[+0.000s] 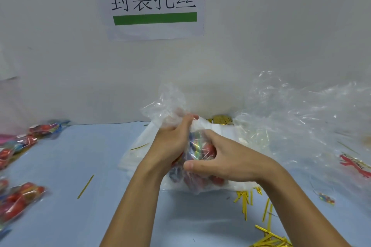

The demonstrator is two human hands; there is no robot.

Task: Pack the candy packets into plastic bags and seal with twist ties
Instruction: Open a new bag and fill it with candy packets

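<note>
- Clear, thin plastic bag (170,104) stuffed with red and foil candy packets (197,151) sits mid-table on the pale blue tabletop (80,156), between your hands.
- Your left hand (172,142) clutches the bag's neck; your right hand (218,158) clasps the filled body.
- Judged light, soft, slippery: gather the neck just above the candy.
- Gold twist ties (247,198) lie just beside.

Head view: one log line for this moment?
left hand: grips bag neck | right hand: holds filled plastic bag | twist ties: loose, unused
</note>
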